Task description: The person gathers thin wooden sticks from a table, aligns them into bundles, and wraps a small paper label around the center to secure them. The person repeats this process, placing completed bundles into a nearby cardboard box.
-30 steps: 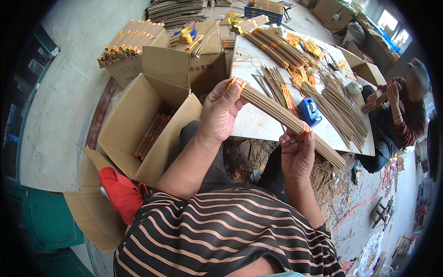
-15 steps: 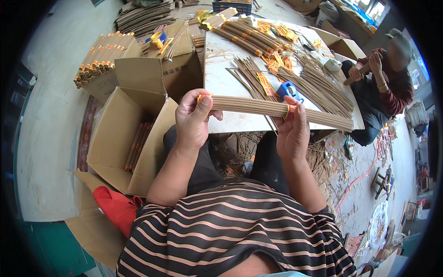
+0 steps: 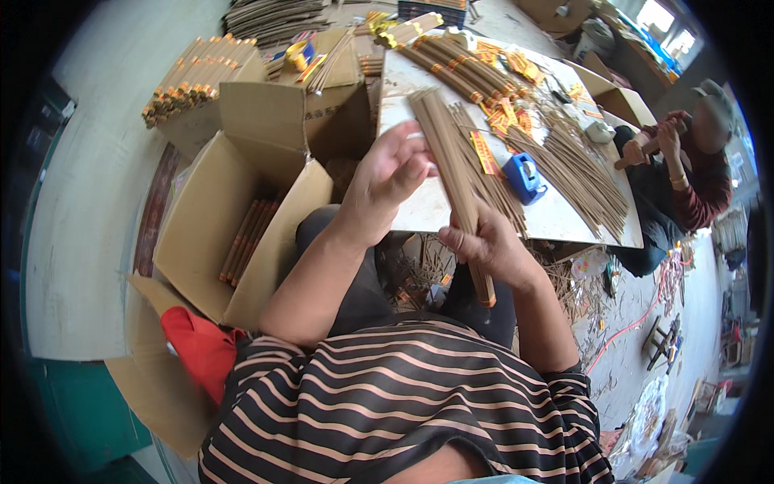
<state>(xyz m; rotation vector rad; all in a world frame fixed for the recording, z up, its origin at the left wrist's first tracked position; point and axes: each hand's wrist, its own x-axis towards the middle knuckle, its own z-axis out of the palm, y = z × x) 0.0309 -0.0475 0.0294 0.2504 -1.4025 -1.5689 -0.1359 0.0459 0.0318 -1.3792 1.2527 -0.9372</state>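
Swung round since half a second ago, the bundle of brown sticks [image 3: 453,173] now stands nearly end-on to the person instead of lying crosswise between the hands, its far end out over the white table [image 3: 419,214] and its near end hanging off the table's front edge. Left of the table, the big open cardboard box [image 3: 218,242] holds a few banded bundles on its floor. On the table beyond the bundle lie loose sticks, yellow paper labels and a blue tape dispenser [image 3: 524,177], just right of the bundle. At the table's far right corner another person works with a stick bundle of their own. The right hand [image 3: 488,246] is closed around the bundle's lower part, fingers wrapped over it. The left hand [image 3: 391,177] is half open, fingertips laid against the bundle's left side near its middle, not clasping it.
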